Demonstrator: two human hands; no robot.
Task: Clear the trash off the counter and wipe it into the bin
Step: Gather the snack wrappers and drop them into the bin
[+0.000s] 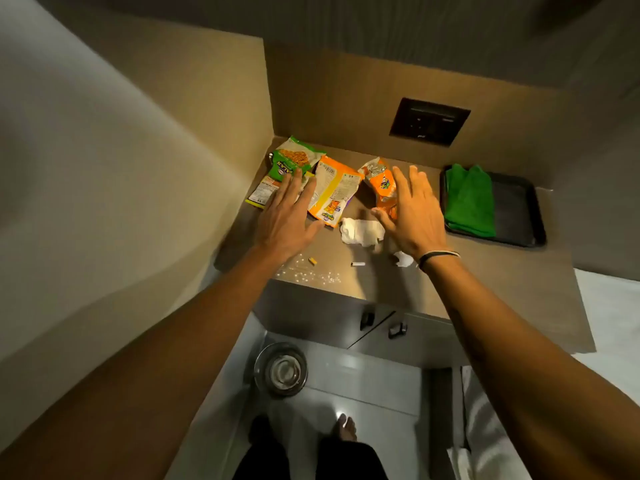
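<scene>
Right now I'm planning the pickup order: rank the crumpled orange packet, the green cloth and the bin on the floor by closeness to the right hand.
1. Crumpled orange packet: under the right hand's fingers.
2. Green cloth: in the black tray, to the hand's right.
3. Bin: on the floor, below the counter.

There is only one view, from a wide-angle camera worn on the head. It looks forward and steeply down, close above the tabletop (381, 285) at the frame centre. Both forearms enter from the lower corners, and the floor (363, 386) fills the bottom centre.
</scene>
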